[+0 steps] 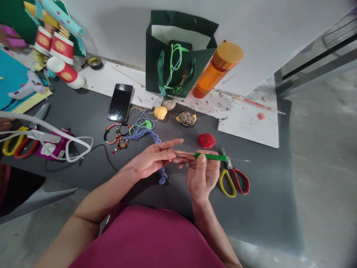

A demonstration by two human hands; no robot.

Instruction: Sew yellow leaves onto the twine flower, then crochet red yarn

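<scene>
My right hand (203, 175) is closed around a crochet hook with a green handle (214, 157), its tip end pointing left. My left hand (153, 159) pinches a bit of red yarn (174, 153) between thumb and fingers, with the index finger stretched out. Both hands meet over the table, and the fingertips hide most of the small work between them. A red yarn ball (206, 140) lies just beyond my right hand. Scissors with yellow and red handles (234, 181) lie to its right. A purple-blue crocheted strip (162, 175) runs beneath my left hand.
A phone (120, 102), beaded bracelets (113, 134), a yellow yarn ball (160, 112) and a brown crocheted flower (186, 118) lie farther back. Behind them stand a dark green paper bag (153, 63) and an orange bottle (214, 70). White cables (80, 140) and another pair of scissors (26, 143) are at left.
</scene>
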